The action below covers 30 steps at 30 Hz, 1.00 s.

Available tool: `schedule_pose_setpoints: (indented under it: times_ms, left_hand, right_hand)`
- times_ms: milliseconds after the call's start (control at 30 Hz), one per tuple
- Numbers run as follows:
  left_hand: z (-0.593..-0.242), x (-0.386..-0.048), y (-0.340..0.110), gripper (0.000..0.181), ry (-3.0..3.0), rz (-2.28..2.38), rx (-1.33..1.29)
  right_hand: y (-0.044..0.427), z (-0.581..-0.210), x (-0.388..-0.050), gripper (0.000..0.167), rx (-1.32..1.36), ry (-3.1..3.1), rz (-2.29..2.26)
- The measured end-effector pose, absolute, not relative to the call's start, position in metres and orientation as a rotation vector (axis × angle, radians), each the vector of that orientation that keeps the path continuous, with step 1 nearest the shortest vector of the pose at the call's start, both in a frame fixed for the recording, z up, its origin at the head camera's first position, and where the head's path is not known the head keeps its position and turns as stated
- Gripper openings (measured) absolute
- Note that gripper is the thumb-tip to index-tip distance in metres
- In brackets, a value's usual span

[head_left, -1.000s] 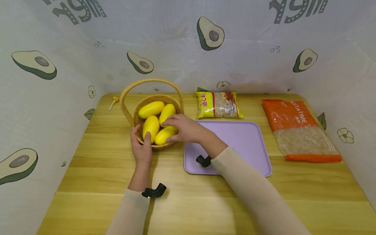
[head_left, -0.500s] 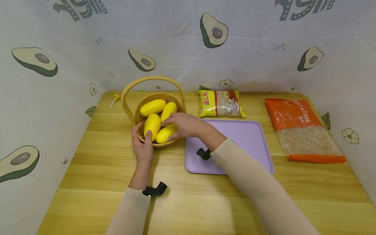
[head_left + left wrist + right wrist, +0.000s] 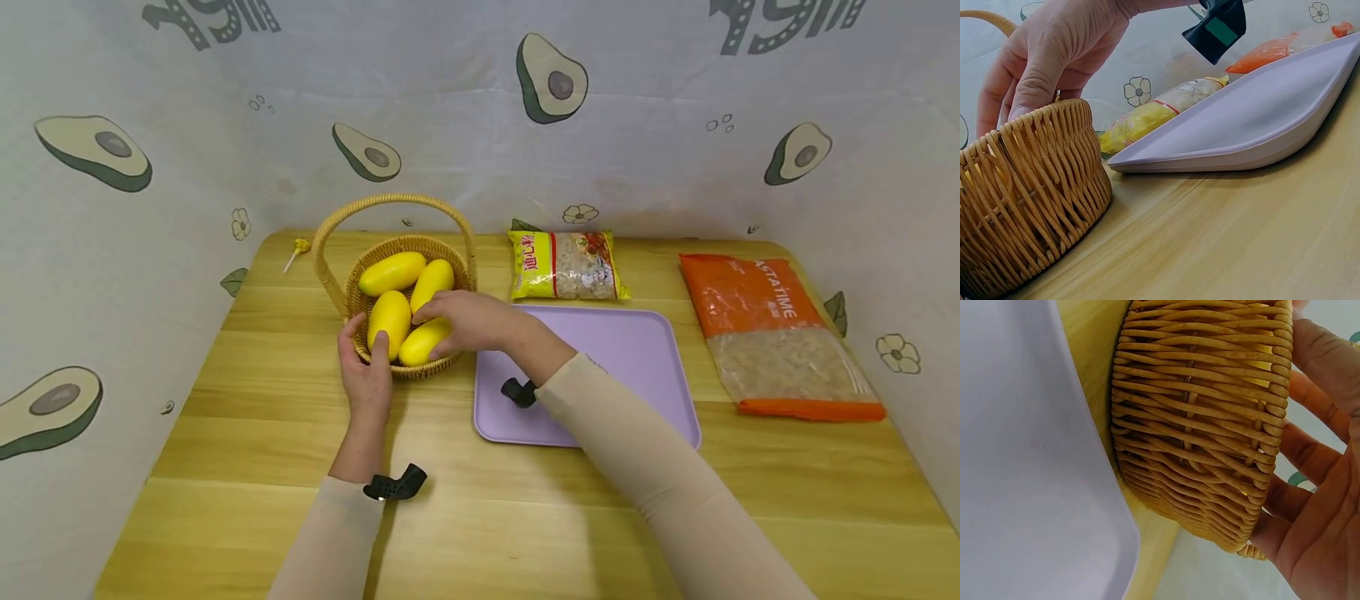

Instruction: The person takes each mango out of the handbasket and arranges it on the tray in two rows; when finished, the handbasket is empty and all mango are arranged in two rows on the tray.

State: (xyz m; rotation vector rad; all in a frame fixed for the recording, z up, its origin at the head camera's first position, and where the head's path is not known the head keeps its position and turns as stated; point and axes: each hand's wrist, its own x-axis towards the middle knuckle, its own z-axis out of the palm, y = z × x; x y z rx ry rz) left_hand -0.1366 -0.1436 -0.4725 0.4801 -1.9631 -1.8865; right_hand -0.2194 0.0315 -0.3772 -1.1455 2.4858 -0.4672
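Several yellow mangoes (image 3: 389, 320) lie inside a round wicker basket (image 3: 401, 372) with a tall handle. At the basket's front left, my left hand (image 3: 367, 375) grips the rim; the thumb reaches over it to a mango, while the fingertips are partly hidden. From the right, my right hand (image 3: 480, 323) reaches over the rim, its fingers and thumb curled about the front right mango (image 3: 422, 342). The right wrist view shows those fingers (image 3: 1313, 453) behind the woven wall (image 3: 1204, 419), tips hidden. In the left wrist view the thumb (image 3: 1038, 84) bends over the rim.
A lilac tray (image 3: 637, 367) lies right of the basket, under the right forearm. Behind it is a yellow pasta bag (image 3: 570, 265); farther right lies an orange pasta bag (image 3: 780, 333). A small yellow lollipop (image 3: 300, 247) is at the back left. Patterned cloth (image 3: 450, 100) surrounds the table.
The view has shifted slightly. Both hands keep their places at the basket, and the mangoes show no clear movement.
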Motion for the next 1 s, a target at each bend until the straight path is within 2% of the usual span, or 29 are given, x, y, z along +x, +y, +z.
schedule_pose_setpoints:
  times_ms: [1000]
  left_hand:
    - [-0.4734,-0.137,-0.1437,0.041,-1.963,-1.903,0.469]
  right_hand:
    - [0.027,-0.3795,-0.2206,0.054,-1.198,2.484,-0.364]
